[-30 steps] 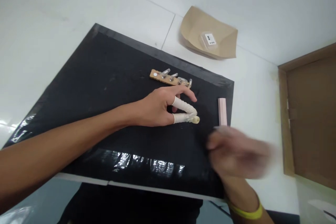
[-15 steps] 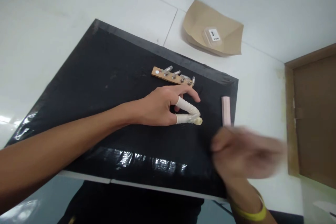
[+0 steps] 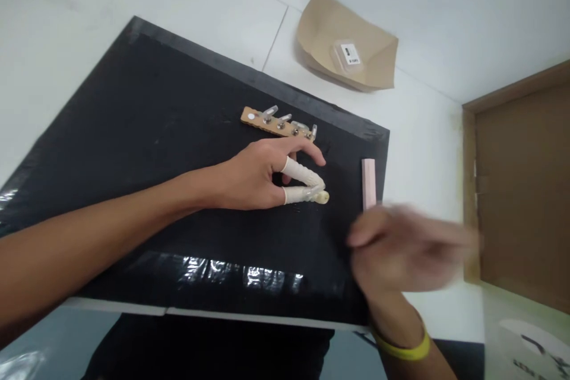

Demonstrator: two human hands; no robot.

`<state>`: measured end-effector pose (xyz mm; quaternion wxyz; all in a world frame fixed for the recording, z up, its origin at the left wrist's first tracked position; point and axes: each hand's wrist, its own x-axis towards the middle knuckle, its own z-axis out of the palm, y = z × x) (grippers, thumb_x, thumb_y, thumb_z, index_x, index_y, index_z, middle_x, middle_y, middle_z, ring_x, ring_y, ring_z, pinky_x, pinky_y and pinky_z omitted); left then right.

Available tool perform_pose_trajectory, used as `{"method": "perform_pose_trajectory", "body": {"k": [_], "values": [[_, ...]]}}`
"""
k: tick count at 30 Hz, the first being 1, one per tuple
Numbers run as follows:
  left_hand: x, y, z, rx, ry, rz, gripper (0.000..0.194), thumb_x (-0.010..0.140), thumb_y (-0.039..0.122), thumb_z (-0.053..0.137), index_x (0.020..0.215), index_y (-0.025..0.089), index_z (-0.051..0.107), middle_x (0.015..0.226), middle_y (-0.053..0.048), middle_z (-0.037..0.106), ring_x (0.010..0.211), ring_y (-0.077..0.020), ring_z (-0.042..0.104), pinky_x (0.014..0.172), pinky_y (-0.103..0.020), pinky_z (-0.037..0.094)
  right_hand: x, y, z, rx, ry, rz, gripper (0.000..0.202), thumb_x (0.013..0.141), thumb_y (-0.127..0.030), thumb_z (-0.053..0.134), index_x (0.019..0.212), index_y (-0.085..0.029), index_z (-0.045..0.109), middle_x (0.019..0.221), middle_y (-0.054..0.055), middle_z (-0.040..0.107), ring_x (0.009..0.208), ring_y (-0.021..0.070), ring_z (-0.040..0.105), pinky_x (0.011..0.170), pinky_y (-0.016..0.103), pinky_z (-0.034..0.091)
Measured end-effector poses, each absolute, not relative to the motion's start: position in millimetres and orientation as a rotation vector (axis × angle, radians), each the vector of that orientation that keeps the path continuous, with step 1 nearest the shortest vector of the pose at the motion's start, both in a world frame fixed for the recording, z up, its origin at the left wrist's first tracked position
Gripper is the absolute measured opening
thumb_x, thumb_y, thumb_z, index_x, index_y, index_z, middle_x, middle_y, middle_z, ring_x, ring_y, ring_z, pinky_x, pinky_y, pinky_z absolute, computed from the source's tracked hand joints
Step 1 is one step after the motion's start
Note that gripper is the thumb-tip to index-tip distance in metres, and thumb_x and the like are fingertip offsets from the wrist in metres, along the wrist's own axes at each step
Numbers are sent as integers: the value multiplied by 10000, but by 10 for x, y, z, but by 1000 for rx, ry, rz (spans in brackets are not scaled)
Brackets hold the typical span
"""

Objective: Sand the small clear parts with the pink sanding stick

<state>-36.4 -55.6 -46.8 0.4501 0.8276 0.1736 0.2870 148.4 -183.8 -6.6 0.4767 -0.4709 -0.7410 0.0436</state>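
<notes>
My left hand (image 3: pixel 256 175) is over the black mat (image 3: pixel 146 113), with white finger cots on its thumb and index finger. Those two tips are pinched together on a small clear piece (image 3: pixel 315 189), mostly hidden by the fingers. Just beyond the knuckles lies a tan strip (image 3: pixel 255 121) carrying several small clear tabs on round metal-looking bits. My right hand (image 3: pixel 401 249), above the mat's right edge, is smeared by motion, so its fingers and anything in them cannot be made out. Close to it lies a pale pink bar (image 3: pixel 369 181).
Behind the mat stands a brown paper tray (image 3: pixel 378 62) with a small clear labelled box (image 3: pixel 347 57) in it. A brown cardboard box (image 3: pixel 525 190) is at the far right. The white table (image 3: pixel 423 148) extends around the mat.
The whole view has shifted, so everything appears a little further left. My left hand keeps its pinch in the same place over the mat. My right hand stays blurred by motion.
</notes>
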Motion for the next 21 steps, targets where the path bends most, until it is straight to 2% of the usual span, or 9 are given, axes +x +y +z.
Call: {"method": "perform_pose_trajectory", "body": {"k": [2, 3, 6, 7, 10, 13, 17, 20, 21], "values": [[-364, -562, -481, 2052, 436, 718, 108, 954, 294, 779, 1002, 275, 873, 1260, -42, 734, 716, -70, 561, 743, -234, 504, 1430, -1756, -33, -1051, -1824, 75, 281, 1065, -190, 585, 791, -245, 565, 533, -122, 501, 362, 68, 409, 371, 220, 351], [-364, -564, -487, 2051, 443, 721, 108, 953, 303, 781, 1003, 278, 873, 1259, -40, 734, 727, -74, 567, 739, -233, 504, 1407, -1713, -22, -1033, -1831, 70, 281, 1063, -213, 598, 783, -242, 579, 540, -126, 512, 353, 64, 395, 355, 216, 343], [-366, -562, -492, 2066, 446, 728, 116, 962, 323, 771, 1008, 291, 873, 1257, -40, 738, 751, -84, 579, 726, -232, 502, 1381, -1639, -63, -1005, -1771, 2, 373, 1130, -141, 339, 880, -222, 604, 537, -132, 491, 329, 59, 361, 332, 192, 295], [-367, -556, -490, 2080, 440, 731, 118, 965, 327, 767, 1007, 295, 873, 1257, -41, 740, 753, -86, 582, 723, -235, 502, 1391, -1641, -101, -985, -1789, -5, 365, 1134, -145, 339, 881, -220, 590, 531, -133, 484, 329, 56, 363, 344, 189, 298], [-370, -532, -476, 2099, 432, 724, 126, 967, 342, 762, 1010, 297, 872, 1257, -50, 743, 740, -88, 587, 679, -232, 493, 1466, -1699, -223, -968, -1843, 48, 289, 1111, -219, 506, 826, -225, 552, 538, -113, 516, 360, 57, 415, 396, 212, 333], [-368, -515, -474, 2107, 444, 708, 144, 971, 360, 752, 1022, 293, 870, 1261, -58, 738, 727, -85, 589, 616, -217, 469, 1559, -1756, -279, -997, -1723, 39, 316, 1123, -112, 336, 939, -232, 564, 585, -98, 502, 379, 56, 411, 395, 192, 312], [-357, -529, -523, 2175, 489, 757, 155, 982, 339, 727, 1030, 282, 863, 1266, -58, 736, 732, -88, 591, 631, -222, 475, 1579, -1779, -291, -1029, -1838, 80, 191, 1070, -153, 531, 913, -239, 598, 599, -84, 524, 432, 85, 488, 440, 233, 399], [-349, -564, -573, 2262, 514, 786, 175, 1006, 322, 691, 1056, 281, 853, 1277, -55, 727, 753, -93, 597, 699, -240, 493, 1541, -1763, -305, -1076, -1756, -29, 276, 1113, -172, 420, 912, -249, 593, 557, -85, 475, 394, 86, 430, 403, 237, 356], [-347, -575, -586, 2296, 517, 789, 188, 1016, 313, 670, 1065, 280, 848, 1285, -54, 723, 769, -98, 604, 718, -245, 494, 1532, -1753, -304, -1061, -1788, -32, 254, 1113, -188, 441, 926, -250, 601, 549, -90, 467, 382, 80, 409, 389, 234, 336]]}}
